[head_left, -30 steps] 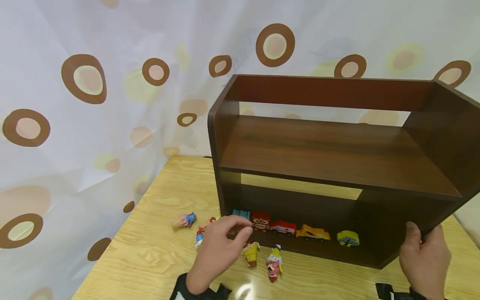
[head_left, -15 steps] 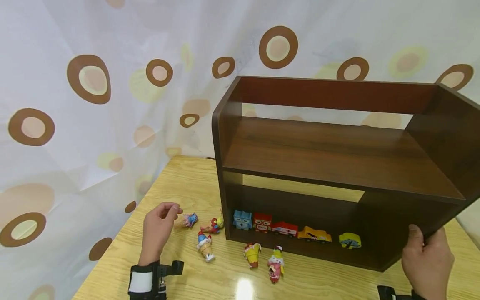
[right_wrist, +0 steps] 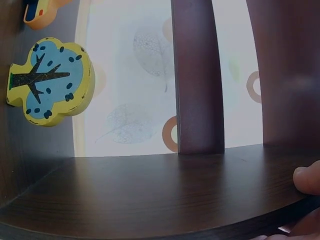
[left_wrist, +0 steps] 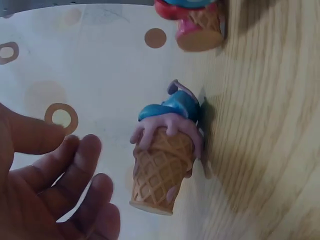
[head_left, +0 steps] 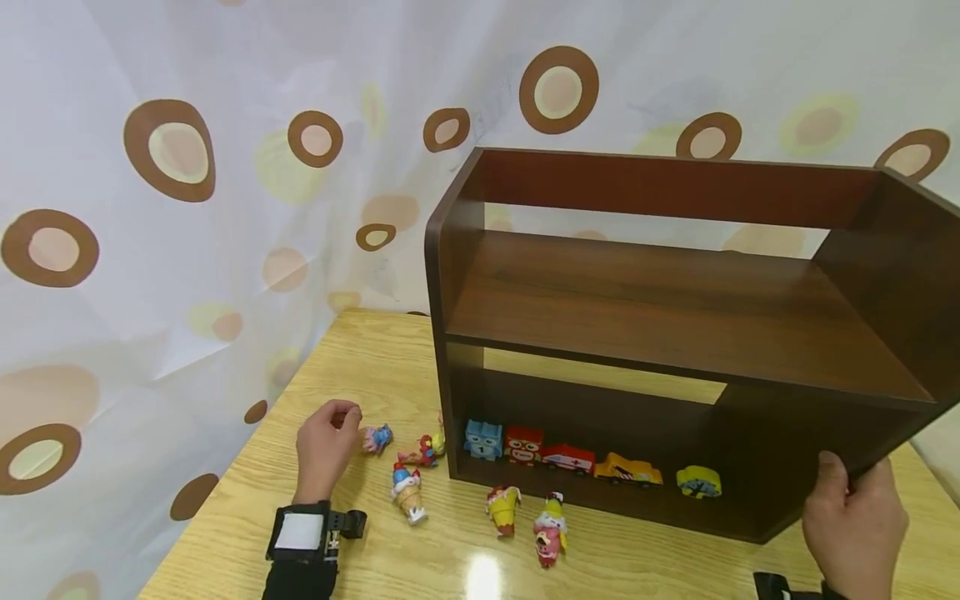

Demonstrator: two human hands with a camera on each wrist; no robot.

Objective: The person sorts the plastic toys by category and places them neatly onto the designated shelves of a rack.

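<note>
My left hand [head_left: 327, 446], its fingers loosely bent and holding nothing, is beside a toy ice-cream cone [left_wrist: 162, 160] with pink and blue topping. In the left wrist view a gap separates the fingertips from the cone, which lies on the wooden table [head_left: 360, 367]. My right hand [head_left: 855, 521] grips the front edge of the right side panel of a dark brown shelf [head_left: 675, 308], thumb on the inner face. On its lower level stand a blue owl block [head_left: 483, 440], a red owl block [head_left: 523, 445], a red-and-white car [head_left: 568, 459], a yellow truck [head_left: 627, 471] and a yellow tree block [head_left: 698, 482].
More toy cones lie before the shelf: a blue-and-white one [head_left: 408, 493], a yellow one [head_left: 503, 510] and a pink one [head_left: 551, 531]. A red-and-yellow toy [head_left: 425, 450] lies close to the shelf's left panel. A patterned curtain [head_left: 247, 217] hangs behind the table.
My left hand has moved left from in front of the shelf to the cone at the table's left, uncovering the blue owl block. My right hand keeps its grip on the panel.
</note>
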